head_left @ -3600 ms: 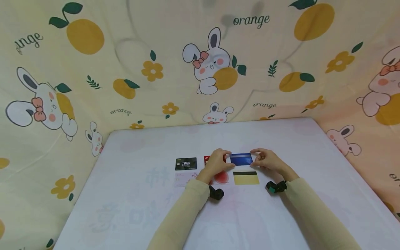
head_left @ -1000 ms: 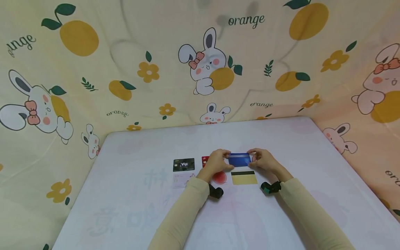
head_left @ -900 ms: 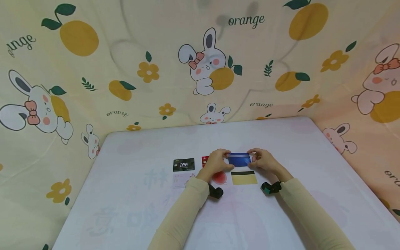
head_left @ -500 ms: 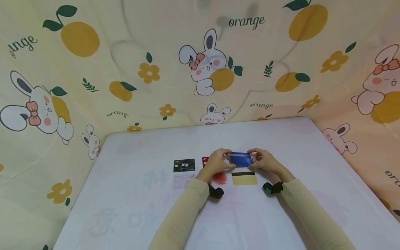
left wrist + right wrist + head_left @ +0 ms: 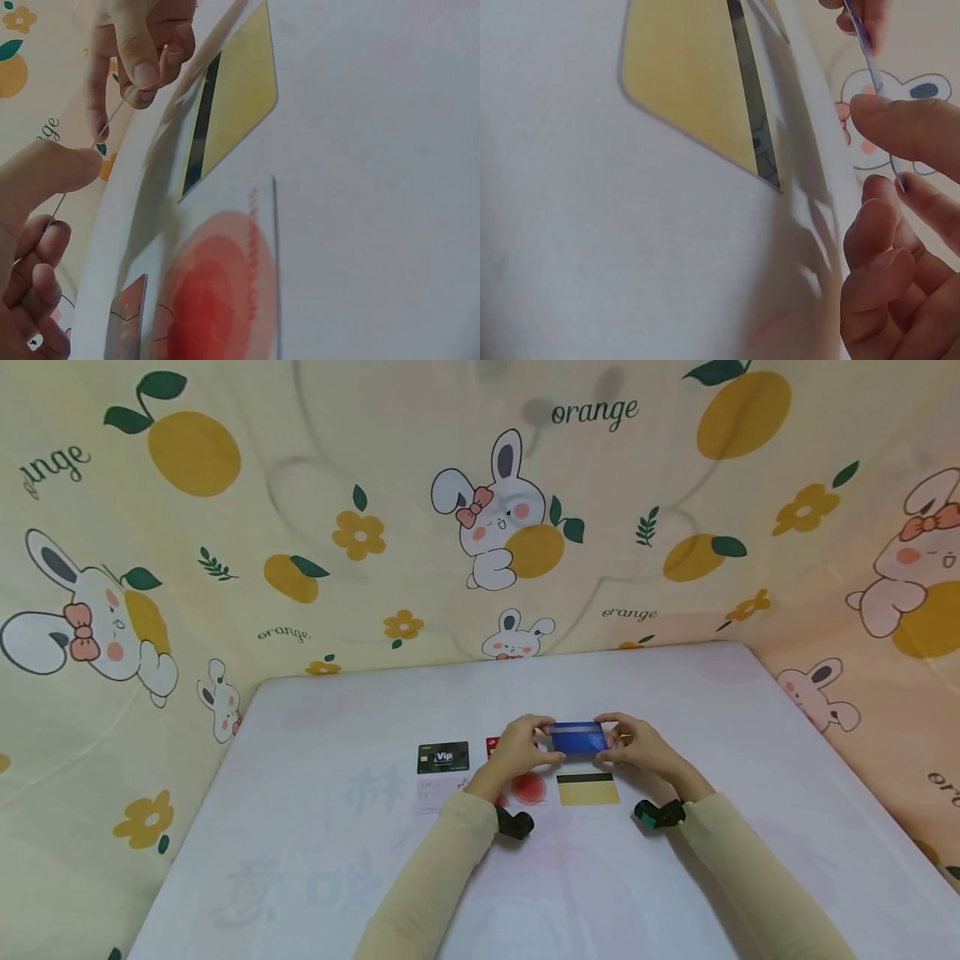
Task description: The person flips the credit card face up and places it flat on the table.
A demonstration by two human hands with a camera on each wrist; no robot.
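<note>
A blue card (image 5: 578,738) with a pale stripe is pinched at its left end by my left hand (image 5: 517,745) and at its right end by my right hand (image 5: 636,745). Thumbs sit on the near edge, fingers on the far edge. The wrist views show the card edge-on, raised above the table. Just nearer me lies a gold card (image 5: 588,789) with a black stripe. Beneath my left forearm, a card with red circles (image 5: 529,787) is partly covered. A red card (image 5: 491,745) shows only a corner behind my left hand.
Left of my left hand lie a black Vip card (image 5: 443,757) and, nearer me, a pale pink card (image 5: 435,793). All rest on a white-covered table (image 5: 300,793). A cloth (image 5: 375,468) printed with rabbits and oranges hangs behind and at both sides.
Both hands held the blue card throughout. In the last second it has risen a little off the table. The other cards stay where they were; the head view shifted slightly.
</note>
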